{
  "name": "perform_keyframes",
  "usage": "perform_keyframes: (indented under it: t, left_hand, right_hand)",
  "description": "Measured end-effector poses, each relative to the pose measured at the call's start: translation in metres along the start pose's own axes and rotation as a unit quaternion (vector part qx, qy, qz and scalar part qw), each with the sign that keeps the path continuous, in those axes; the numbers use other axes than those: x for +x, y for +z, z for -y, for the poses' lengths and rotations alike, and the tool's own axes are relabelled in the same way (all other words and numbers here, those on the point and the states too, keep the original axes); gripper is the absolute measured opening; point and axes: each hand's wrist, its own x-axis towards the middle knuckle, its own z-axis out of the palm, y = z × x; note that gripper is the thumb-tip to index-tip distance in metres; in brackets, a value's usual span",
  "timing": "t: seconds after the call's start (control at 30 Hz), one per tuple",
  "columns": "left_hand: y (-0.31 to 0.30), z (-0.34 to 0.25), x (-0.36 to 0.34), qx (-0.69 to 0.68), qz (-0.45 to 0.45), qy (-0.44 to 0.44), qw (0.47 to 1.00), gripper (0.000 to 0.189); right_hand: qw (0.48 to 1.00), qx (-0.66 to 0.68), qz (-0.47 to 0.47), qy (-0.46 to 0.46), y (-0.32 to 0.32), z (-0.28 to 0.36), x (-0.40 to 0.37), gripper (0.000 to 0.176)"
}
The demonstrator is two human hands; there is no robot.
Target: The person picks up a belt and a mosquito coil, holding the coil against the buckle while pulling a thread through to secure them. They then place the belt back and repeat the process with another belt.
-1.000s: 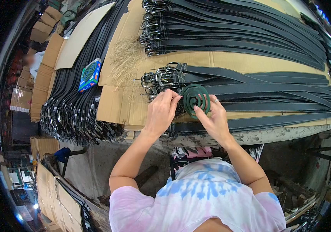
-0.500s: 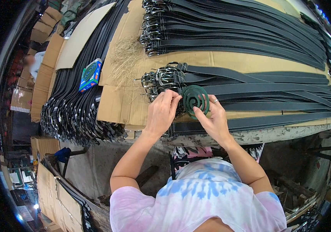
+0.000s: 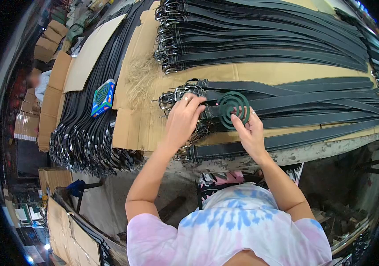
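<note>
A dark green spiral coil (image 3: 233, 108) is pinched at its lower right by my right hand (image 3: 250, 128), thumb in front. At the coil's left edge there is a small reddish spot. My left hand (image 3: 184, 119) is a short gap to the left of the coil, thumb and fingers drawn together; whatever lies between the fingertips is too small to make out. Beneath both hands lie black belts (image 3: 282, 103) with metal buckles (image 3: 176, 95). A blue box (image 3: 102, 98) with a green spiral picture rests on belts at the left.
More black belts (image 3: 264, 35) lie across the cardboard (image 3: 136, 128) at the back. Dry fibres (image 3: 143, 77) are left of the buckles. A hanging row of buckled belts (image 3: 83, 146) is at left. Behind stand cartons (image 3: 50, 106) and a partly visible person (image 3: 43, 84).
My left hand has come away from the coil's edge, opening a gap. My right hand has shifted slightly right with the coil. The camera view has also moved a little.
</note>
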Motion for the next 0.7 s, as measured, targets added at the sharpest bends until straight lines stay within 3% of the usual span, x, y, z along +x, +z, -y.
perform_keyframes:
  t: [0.07, 0.13, 0.7]
  left_hand:
    - [0.006, 0.012, 0.01, 0.009, 0.017, 0.02, 1.0, 0.01]
    - [0.01, 0.023, 0.015, 0.018, 0.124, 0.062, 0.99, 0.011]
    - [0.02, 0.016, 0.01, 0.016, 0.061, 0.045, 0.997, 0.009]
  right_hand:
    - [1.0, -0.001, 0.007, 0.003, 0.0, 0.001, 0.0, 0.013]
    - [0.999, -0.024, 0.016, -0.014, -0.001, 0.005, 0.002, 0.013]
    - [0.994, -0.102, 0.042, -0.003, 0.006, 0.013, 0.012, 0.018]
